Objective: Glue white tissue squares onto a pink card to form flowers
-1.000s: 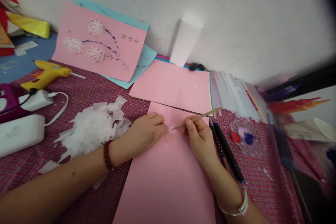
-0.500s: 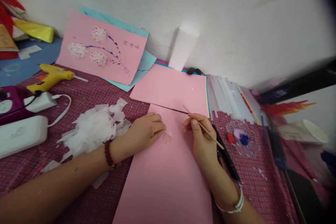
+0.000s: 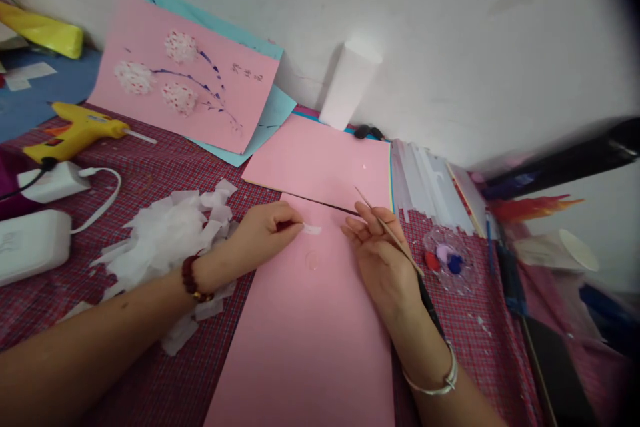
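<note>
1. Far left: glue gun [image 3: 83,128] on checked cloth [image 3: 165,167], lying on its side, white rod out its right end.
2. Next: loose heap of white scraps [image 3: 165,233], partly behind left forearm.
3. Left hand [image 3: 270,230]: thumb and index pinched on a slip [image 3: 313,229]. Slip's long axis roughly left-right, free end pointing right, over the pink sheet [image 3: 300,347]. Can't tell if it touches.
4. Sheet's long axis runs away from the person. Clear circle [image 3: 313,259] on it, just nearside of slip.
5. Right hand [image 3: 385,270]: palm partly up, fingers loosely curled, holding stick [image 3: 400,245]. Stick diagonal: thin tip far-left, other end near-right.
6. Right of that: palette [image 3: 450,260], red, lilac, blue dabs.
</note>
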`<state>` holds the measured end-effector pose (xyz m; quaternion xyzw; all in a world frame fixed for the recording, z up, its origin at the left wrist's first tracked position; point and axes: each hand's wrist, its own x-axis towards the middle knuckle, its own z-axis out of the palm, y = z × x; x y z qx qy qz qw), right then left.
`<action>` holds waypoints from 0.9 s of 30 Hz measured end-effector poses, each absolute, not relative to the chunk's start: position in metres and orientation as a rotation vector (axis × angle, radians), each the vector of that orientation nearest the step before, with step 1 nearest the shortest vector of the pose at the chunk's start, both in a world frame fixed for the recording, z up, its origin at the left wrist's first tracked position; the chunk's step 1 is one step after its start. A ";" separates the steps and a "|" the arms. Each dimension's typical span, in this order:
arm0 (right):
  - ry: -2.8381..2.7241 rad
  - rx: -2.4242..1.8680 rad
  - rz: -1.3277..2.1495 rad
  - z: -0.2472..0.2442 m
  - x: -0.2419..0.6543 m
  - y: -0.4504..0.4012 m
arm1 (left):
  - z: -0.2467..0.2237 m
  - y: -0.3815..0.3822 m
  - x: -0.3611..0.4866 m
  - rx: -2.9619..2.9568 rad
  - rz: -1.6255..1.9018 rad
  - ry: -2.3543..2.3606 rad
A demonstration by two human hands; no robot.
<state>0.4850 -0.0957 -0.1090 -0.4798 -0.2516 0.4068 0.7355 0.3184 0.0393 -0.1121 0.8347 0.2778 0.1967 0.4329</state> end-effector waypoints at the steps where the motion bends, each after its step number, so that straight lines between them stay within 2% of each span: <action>1: -0.545 -1.064 0.893 -0.109 0.486 -0.095 | -0.112 0.039 0.318 2.080 0.489 0.690; 22: -0.521 -1.106 0.835 -0.108 0.488 -0.093 | -0.113 0.038 0.318 2.101 0.493 0.642; 27: -0.536 -1.112 0.877 -0.108 0.486 -0.093 | -0.111 0.033 0.317 2.193 0.615 0.629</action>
